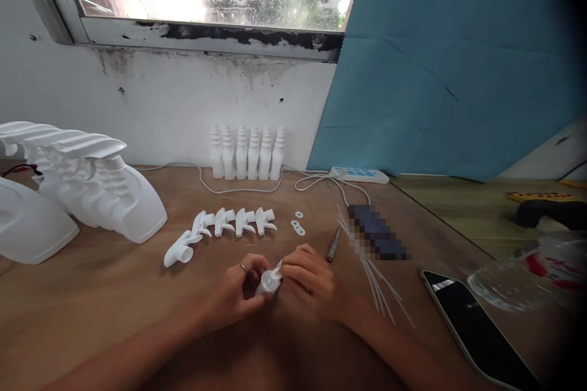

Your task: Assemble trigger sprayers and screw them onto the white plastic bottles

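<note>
My left hand [250,284] is closed around a white trigger spray head [269,281], its round opening turned up towards me. At the rim of that opening, the fingers of my right hand [305,275] pinch a small pale piece [277,269]; whether it is a washer or part of the spray head I cannot make out. Beyond my hands lies a row of several similar spray heads [245,222]. Several flat white washers [298,228] lie to the right of that row. A pen-like metal tool [333,244] rests just past my right hand.
Large white bottles [132,201] stand at the left, and small white bottles [247,156] along the wall. Thin white tubes [376,287], a phone [477,324], a clear plastic bottle [509,278] and a power strip [360,175] with its cable lie to the right.
</note>
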The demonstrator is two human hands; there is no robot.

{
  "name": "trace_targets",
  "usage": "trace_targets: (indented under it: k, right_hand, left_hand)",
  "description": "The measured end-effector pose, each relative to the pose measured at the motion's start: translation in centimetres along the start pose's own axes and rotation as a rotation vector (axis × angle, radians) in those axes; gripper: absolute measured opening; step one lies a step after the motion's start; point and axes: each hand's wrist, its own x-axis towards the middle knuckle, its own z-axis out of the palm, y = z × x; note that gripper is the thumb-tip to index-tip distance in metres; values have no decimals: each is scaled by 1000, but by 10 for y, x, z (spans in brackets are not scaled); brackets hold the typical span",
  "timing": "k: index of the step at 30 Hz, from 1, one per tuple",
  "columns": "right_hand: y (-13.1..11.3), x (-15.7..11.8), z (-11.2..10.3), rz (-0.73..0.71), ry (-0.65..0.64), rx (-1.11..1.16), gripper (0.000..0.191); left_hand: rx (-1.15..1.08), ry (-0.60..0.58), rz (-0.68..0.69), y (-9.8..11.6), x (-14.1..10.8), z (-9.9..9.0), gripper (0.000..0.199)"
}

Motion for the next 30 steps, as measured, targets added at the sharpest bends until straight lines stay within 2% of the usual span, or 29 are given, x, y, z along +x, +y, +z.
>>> trace_targets:
  k: [2,5,9,13,18,21,24,27,30]
  right_hand:
    - [-3,0,5,-78,-39,-10,21]
    - [-3,-2,8,-107,-36,-27,24]
    - [5,-3,3,-27,61,-36,24]
    - [31,-9,-14,151,94,-298,16]
    - [72,-25,-33,388,58,-628,15]
    - [87,-32,-42,494,27,-629,21]
    - [95,-35,-60,584,-83,-585,29]
    - [100,-38,-85,799,-209,-578,29]
    - [102,-46,-107,1037,-243,-582,20]
  left_hand:
    - [-3,12,7,-1,0,0,31]
    - [3,16,17,-1,0,0,28]
    - [13,8,15,0,0,-2,26]
    - [13,-5,8,2,0,-3,26]
    - [-8,-9,29,0,-1,-2,26]
    - [-8,-12,31,-1,-1,-2,26]
    - [-10,-8,32,-1,-2,-3,26]
    - [12,-4,15,-1,-3,-4,26]
    - [55,-16,-2,0,-5,-3,27]
